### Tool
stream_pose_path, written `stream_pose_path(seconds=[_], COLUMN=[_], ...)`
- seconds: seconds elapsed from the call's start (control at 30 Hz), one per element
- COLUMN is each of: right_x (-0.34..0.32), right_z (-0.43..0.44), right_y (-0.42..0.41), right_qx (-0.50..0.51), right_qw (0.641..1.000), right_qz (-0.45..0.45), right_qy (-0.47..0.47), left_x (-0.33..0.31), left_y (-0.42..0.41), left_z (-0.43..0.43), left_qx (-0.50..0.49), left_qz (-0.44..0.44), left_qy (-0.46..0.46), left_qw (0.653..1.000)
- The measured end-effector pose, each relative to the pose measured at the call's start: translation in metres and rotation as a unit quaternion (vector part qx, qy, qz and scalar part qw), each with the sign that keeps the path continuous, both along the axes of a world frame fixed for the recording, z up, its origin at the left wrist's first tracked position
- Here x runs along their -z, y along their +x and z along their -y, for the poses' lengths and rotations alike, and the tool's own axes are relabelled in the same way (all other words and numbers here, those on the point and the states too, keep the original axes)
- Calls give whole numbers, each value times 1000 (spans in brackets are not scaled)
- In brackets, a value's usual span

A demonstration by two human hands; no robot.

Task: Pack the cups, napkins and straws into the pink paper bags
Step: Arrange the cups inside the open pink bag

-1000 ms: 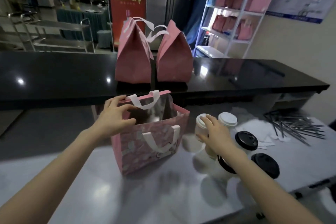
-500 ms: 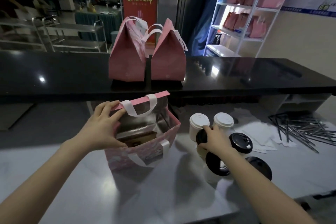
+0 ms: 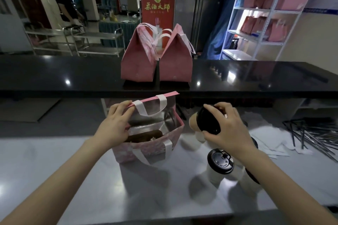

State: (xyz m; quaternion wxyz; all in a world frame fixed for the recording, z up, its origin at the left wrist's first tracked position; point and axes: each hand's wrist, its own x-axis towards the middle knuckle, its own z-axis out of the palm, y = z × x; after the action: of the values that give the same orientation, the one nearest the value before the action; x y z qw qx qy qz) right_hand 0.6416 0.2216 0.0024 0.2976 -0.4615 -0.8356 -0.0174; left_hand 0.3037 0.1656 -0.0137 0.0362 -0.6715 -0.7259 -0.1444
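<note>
An open pink paper bag (image 3: 146,153) with white handles and a silver lining stands on the grey table (image 3: 73,179). My left hand (image 3: 114,126) grips its left rim and holds it open. A dark shape lies at the bottom inside. My right hand (image 3: 226,129) holds a black-lidded paper cup (image 3: 205,122) lifted off the table and tilted, just right of the bag. Another black-lidded cup (image 3: 220,161) stands near my right forearm, and a white cup (image 3: 200,136) sits partly hidden under the lifted one. White napkins (image 3: 270,137) and dark straws (image 3: 311,133) lie at the right.
Two closed pink bags (image 3: 157,60) stand on the black counter (image 3: 54,76) behind the table. A white shelf (image 3: 259,22) at the back right holds more pink bags. A red banner (image 3: 157,3) and a person (image 3: 66,3) stand in the background.
My right hand moved from the white-lidded cups to a black-lidded cup and lifted it toward the bag. My left hand kept holding the bag's rim open.
</note>
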Motion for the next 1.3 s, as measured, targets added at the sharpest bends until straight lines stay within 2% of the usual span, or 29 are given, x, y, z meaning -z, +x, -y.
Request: stream_pose_path(seconds=[0.17, 0.37, 0.47, 0.93, 1.13, 1.2, 1.3], right_x=[-41, -38, -21, 49, 64, 68, 69], right_z=[18, 22, 18, -10, -5, -4, -7], right_y=[-33, -101, -131, -207, -206, -204, -204], right_qx=[-106, -194, -190, -160, -173, -177, -166], right_qw=[991, 977, 971, 946, 950, 951, 957], right_qz=[-76, -2, 55, 229, 232, 227, 209], right_qy=[5, -83, -131, -161, -115, -114, -118], left_x=[-3, -3, -12, -13, -11, -10, -15], left_y=[1, -4, -13, -53, -56, -54, -56], left_z=[0, 4, 4, -3, -7, -4, 1], left_qx=[7, 25, 35, 60, 12, 24, 50], left_qz=[-42, -53, -44, -60, 38, 63, 51], left_qy=[-16, -20, -32, -40, 47, 44, 12], left_qw=[999, 998, 998, 996, 998, 997, 997])
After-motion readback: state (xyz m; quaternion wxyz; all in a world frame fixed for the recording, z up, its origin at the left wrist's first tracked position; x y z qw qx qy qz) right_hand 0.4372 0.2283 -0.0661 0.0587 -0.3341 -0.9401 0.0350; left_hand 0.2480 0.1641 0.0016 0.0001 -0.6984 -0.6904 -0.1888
